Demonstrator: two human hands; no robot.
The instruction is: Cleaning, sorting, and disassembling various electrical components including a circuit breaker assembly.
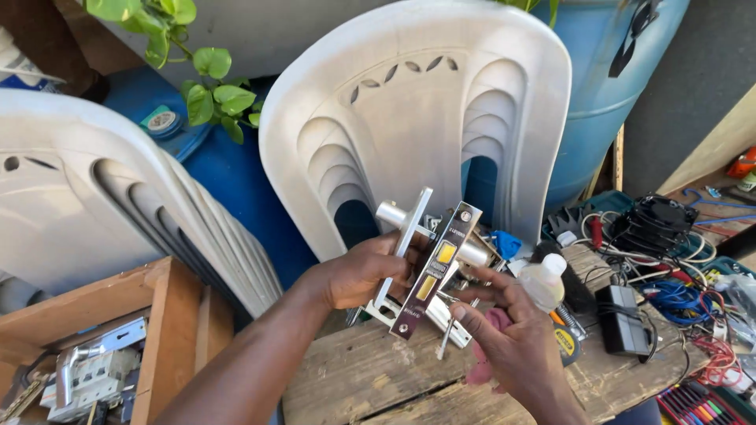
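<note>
Left hand (358,274) clasping mortise lock (431,267), right hand (512,334) fingertips touching it, cables (665,295) beside

My left hand (358,271) has its grip on a door lock (431,264) just above the wooden tabletop (370,378), right in front of the white chair (417,110). My right hand (512,342) touches its lower edge, fingers spread, beside a small white bottle (543,281).

Count, head view:
Seeing two white plastic chairs (425,118), two blue barrels (606,86), one mortise lock (431,267), one white squeeze bottle (543,282), one black power adapter (620,319), one wooden box (169,315), one potted vine (209,86); two hands (358,271) showing.
</note>
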